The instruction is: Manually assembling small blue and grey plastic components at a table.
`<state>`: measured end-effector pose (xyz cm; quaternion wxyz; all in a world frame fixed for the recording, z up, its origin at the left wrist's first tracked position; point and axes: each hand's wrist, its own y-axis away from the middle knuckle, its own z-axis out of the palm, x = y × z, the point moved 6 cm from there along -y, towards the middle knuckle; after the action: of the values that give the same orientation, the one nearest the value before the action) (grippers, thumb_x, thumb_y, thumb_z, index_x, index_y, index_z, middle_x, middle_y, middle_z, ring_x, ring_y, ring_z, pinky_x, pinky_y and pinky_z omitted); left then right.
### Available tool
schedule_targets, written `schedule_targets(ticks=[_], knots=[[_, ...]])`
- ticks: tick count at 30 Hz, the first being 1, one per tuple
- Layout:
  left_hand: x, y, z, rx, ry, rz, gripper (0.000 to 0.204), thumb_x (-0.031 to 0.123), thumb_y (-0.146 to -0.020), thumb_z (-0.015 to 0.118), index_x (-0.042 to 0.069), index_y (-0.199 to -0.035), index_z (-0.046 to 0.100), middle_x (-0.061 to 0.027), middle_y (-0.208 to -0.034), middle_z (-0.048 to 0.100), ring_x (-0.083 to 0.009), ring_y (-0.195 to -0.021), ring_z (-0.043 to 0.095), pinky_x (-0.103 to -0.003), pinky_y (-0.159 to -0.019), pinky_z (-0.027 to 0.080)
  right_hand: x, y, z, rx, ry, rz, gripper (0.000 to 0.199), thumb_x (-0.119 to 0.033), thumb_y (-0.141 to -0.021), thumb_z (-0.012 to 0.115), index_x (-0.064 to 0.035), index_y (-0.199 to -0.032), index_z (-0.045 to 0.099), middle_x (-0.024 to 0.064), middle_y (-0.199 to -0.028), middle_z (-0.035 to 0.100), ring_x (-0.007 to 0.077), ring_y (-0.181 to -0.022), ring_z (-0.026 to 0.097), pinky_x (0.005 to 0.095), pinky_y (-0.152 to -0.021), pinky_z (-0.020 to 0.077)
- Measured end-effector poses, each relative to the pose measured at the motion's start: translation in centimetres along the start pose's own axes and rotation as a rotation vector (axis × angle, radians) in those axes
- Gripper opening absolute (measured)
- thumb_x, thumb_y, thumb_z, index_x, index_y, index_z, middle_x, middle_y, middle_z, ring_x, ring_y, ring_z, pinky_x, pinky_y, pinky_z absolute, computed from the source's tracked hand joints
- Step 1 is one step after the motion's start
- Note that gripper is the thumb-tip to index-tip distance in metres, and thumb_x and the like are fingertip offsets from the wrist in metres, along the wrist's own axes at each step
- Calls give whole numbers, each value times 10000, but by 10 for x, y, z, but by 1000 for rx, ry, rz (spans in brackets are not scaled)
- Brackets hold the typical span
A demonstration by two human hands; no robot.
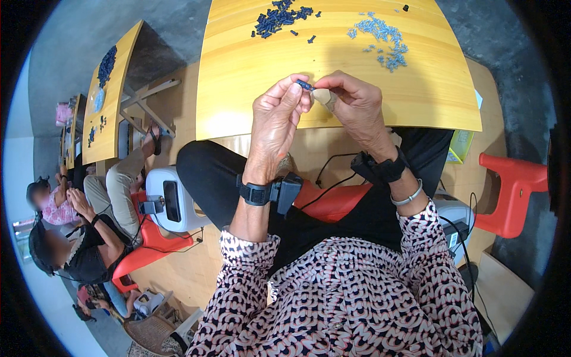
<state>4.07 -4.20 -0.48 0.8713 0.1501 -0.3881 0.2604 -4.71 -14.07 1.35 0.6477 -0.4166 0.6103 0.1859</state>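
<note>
My left hand (282, 110) is closed, with a small dark blue plastic piece (304, 85) pinched between thumb and forefinger above the table's near edge. Fingertips of my right hand (354, 102) meet at the other end of this piece, pressed together. Whatever they pinch is too small and covered to make out. A tan wrap (324, 98) shows on a finger of that hand. Farther back on the table lies a pile of dark blue pieces (276, 21) of like colour, with several strays near it. Right of it, small silvery-grey pieces (380, 37) are spread out.
The yellow wooden table (238, 89) ends just in front of my knees. A red stool (511, 193) stands at the right. To the left, people sit by another wooden table (116, 89) with dark piles on it. Cables (333, 193) run between my forearms.
</note>
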Motion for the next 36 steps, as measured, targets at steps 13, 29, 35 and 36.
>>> schedule_targets(ticks=[13,29,35,36], knots=[[1,1,-3,115,-76,-7,227,90,-880,554,-65,-1042,590,-59,-739,588,-99,-649,512,-190,-600,438,-4,-1,0,16,106,-81,140,34,-734,604,-18,-861,635,57,-735,601,111,-641,560,232,-563,431],[-2,3,-1,31,7,-46,230,121,-892,540,-55,-1035,582,-51,-761,588,-91,-664,506,-203,-614,434,-3,1,3,-32,50,-86,139,17,-756,637,-13,-892,626,50,-803,626,99,-703,587,222,-600,458],[4,4,-3,22,29,-65,228,118,-883,554,-52,-1031,584,-52,-809,600,-86,-674,516,-198,-607,435,-5,1,6,-126,-95,-28,170,-40,-790,655,21,-940,603,59,-887,638,106,-847,603,230,-747,495],[4,5,-4,10,10,-90,225,115,-880,558,-52,-1028,587,-54,-819,605,-84,-664,520,-191,-598,438,-6,2,7,-129,-95,-30,170,-40,-790,655,21,-940,603,59,-887,638,106,-847,603,230,-747,495]])
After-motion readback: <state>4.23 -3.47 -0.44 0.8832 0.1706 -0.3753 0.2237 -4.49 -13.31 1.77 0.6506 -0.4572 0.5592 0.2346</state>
